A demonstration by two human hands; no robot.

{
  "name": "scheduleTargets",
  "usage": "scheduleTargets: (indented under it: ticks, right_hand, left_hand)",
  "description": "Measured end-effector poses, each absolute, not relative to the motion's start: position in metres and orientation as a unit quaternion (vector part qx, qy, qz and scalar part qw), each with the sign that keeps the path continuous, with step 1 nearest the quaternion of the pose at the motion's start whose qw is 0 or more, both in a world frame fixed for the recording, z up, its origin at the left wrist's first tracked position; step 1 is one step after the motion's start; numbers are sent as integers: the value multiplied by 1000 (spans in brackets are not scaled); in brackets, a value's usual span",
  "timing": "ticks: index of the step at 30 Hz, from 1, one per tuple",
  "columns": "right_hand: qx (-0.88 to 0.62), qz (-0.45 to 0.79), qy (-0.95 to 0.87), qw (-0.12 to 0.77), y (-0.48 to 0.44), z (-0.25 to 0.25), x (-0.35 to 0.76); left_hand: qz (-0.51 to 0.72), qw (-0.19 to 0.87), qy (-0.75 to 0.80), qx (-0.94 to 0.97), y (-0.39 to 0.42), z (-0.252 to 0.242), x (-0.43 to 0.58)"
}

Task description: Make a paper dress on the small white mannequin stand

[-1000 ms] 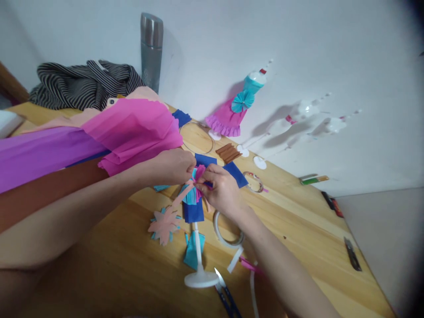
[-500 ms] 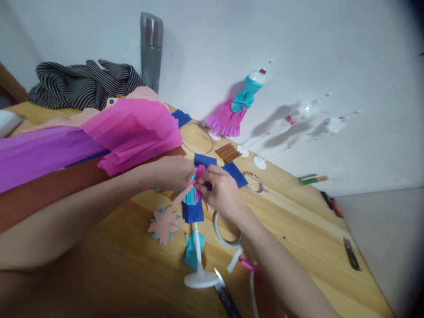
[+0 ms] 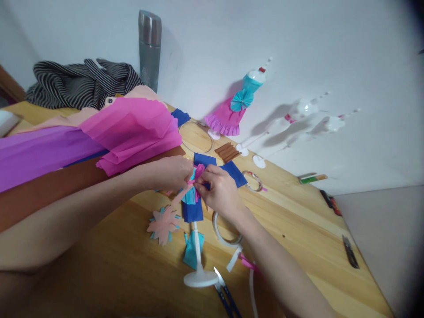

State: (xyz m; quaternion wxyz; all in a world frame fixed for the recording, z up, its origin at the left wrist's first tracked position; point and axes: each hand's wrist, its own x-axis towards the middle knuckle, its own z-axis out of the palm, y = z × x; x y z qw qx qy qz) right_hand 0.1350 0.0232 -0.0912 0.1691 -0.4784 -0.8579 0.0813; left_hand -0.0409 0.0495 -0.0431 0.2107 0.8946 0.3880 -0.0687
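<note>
Between my hands is a stick figure on a white stand (image 3: 198,247), dressed in crepe paper: a blue skirt (image 3: 192,211), light-blue pleats (image 3: 189,195) and magenta pieces. The stand tilts, with its round base toward me. My left hand (image 3: 180,171) is closed at the figure's upper part, its fingertips mostly hidden. Opposite it, my right hand (image 3: 220,189) pinches a pink crepe paper strip (image 3: 198,173) wrapped at the figure's middle. A peach strip hangs down toward a peach paper flower (image 3: 163,225) backed with light blue, which lies on the table.
Scissors (image 3: 226,293) lie by the base, and a tape roll (image 3: 227,229) sits beside my right wrist. Folded magenta paper (image 3: 135,132) covers the left side. A dressed figure (image 3: 233,106) and white bare ones (image 3: 305,108) stand along the wall. A cutter (image 3: 350,251) lies near the right edge.
Both hands stay closed at the figure's middle with only slight finger movement. The whole view has shifted slightly; nothing else visibly moved.
</note>
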Motion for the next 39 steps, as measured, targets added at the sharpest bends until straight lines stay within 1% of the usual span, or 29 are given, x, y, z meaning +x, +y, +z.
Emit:
scheduleTargets:
  ticks: [5, 13, 22, 26, 32, 39]
  right_hand:
    - [-479, 78, -859, 165, 24, -91, 134]
    - [-458, 39, -871, 175, 21, -90, 133]
    - [-455, 65, -867, 195, 21, -95, 134]
    - [-454, 65, -868, 191, 20, -96, 135]
    - [-446, 19, -876, 180, 18, -95, 133]
    - [-410, -35, -898, 158, 17, -93, 131]
  left_hand:
    - [-78, 121, 348, 926, 52, -50, -44]
    - [-96, 52, 295, 949, 50, -49, -42]
    - [-27, 119, 340, 932, 54, -57, -51]
    - [-26, 137, 344, 928, 55, -56, -51]
    - [-54, 140, 356, 922, 53, -53, -49]
    - [-37, 132, 360, 923, 52, -53, -47]
